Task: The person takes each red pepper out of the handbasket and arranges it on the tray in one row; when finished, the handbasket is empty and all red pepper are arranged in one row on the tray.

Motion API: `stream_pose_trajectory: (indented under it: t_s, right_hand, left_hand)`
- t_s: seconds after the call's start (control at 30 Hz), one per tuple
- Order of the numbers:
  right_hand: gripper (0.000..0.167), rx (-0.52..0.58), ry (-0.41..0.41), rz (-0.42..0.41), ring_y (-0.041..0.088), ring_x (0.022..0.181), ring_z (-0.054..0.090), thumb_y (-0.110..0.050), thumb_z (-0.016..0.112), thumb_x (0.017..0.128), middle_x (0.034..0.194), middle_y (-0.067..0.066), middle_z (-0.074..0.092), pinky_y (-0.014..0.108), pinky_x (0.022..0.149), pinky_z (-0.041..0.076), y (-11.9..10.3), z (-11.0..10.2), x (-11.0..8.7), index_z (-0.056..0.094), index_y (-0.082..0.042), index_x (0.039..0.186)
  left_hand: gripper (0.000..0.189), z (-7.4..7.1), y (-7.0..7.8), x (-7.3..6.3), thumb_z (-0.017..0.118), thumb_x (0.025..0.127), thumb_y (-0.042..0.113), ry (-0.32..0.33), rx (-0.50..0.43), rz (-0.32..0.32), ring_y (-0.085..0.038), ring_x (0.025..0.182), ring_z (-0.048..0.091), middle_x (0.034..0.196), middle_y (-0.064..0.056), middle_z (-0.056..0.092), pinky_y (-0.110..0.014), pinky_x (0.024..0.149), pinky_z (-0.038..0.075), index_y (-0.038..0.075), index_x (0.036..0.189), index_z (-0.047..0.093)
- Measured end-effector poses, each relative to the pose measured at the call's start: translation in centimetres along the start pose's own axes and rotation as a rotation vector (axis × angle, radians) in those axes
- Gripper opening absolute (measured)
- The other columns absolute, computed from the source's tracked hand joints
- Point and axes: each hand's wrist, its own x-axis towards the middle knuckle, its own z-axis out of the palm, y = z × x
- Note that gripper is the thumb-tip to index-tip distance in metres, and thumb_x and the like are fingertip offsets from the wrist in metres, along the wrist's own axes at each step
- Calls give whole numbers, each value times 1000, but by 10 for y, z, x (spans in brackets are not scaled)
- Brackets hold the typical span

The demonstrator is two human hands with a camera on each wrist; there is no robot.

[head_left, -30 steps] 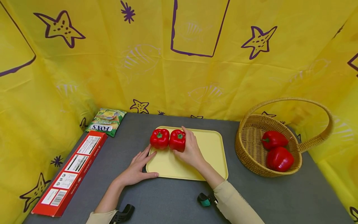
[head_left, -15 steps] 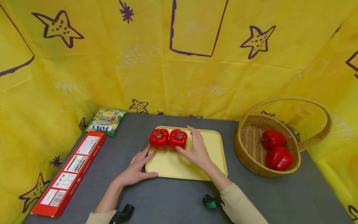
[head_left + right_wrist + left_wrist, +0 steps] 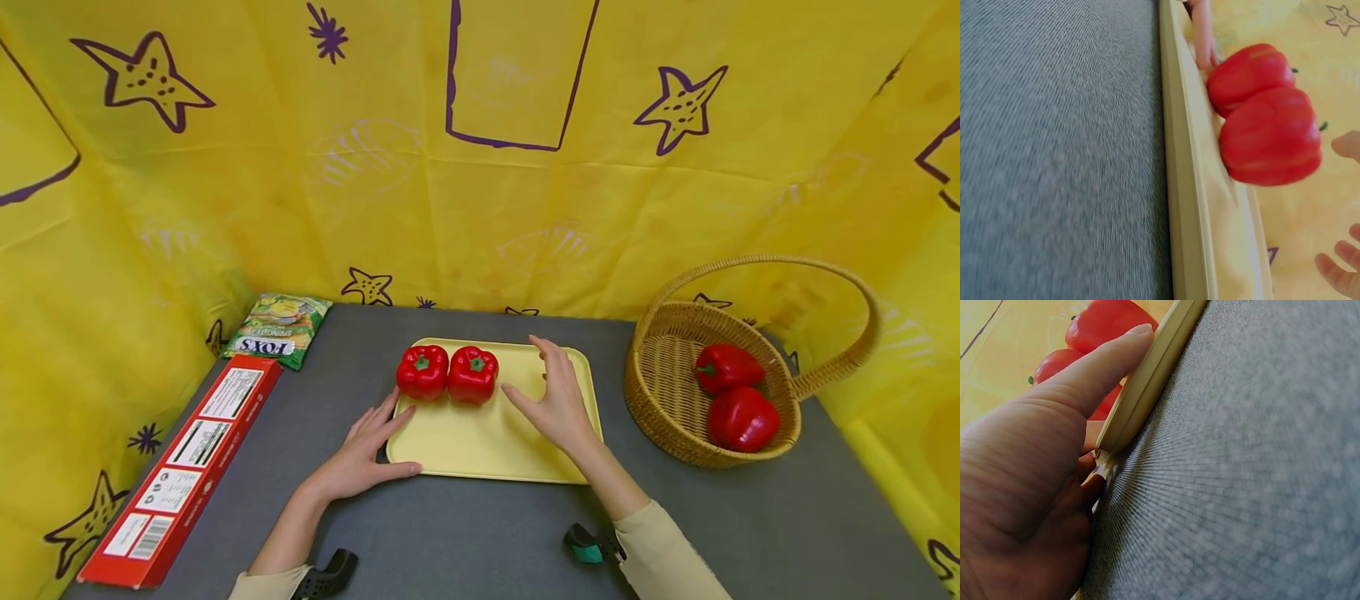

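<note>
Two red bell peppers stand side by side, stems up, at the back left of a pale yellow tray (image 3: pixel 480 450): the left pepper (image 3: pixel 422 372) and the right pepper (image 3: pixel 472 375). My left hand (image 3: pixel 367 454) rests along the tray's left edge, fingers spread and straight, its thumb at the front rim; in the left wrist view the thumb (image 3: pixel 1104 369) lies against that rim. Over the tray's right half hovers my right hand (image 3: pixel 558 400), thumb and fingers apart, with nothing between them. It is a short way right of the right pepper.
A wicker basket (image 3: pixel 651 417) with a tall handle stands on the right, two more red peppers (image 3: pixel 742 419) inside. Along the left lie a long red box (image 3: pixel 183 471) and a green Fox's candy bag (image 3: pixel 279 327). Yellow printed cloth (image 3: pixel 465 217) hangs behind the grey table (image 3: pixel 465 542).
My right hand has let go of the right pepper and moved away to the right, its fingers spreading. The left hand stays at the tray's edge. The head view has shifted slightly.
</note>
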Motion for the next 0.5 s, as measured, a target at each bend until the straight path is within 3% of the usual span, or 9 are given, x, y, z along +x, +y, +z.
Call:
stream_pose_trajectory:
  t_s: [0.5]
  right_hand:
    - [66,-21,100,-8,31,115,47,-17,79,83,135,12,48,50,88,49,12,-37,-11,47,-7,139]
  left_hand:
    - [87,1,-1,0,76,82,43,6,15,3,-39,146,8,162,-15,7,-62,111,1,7,151,36]
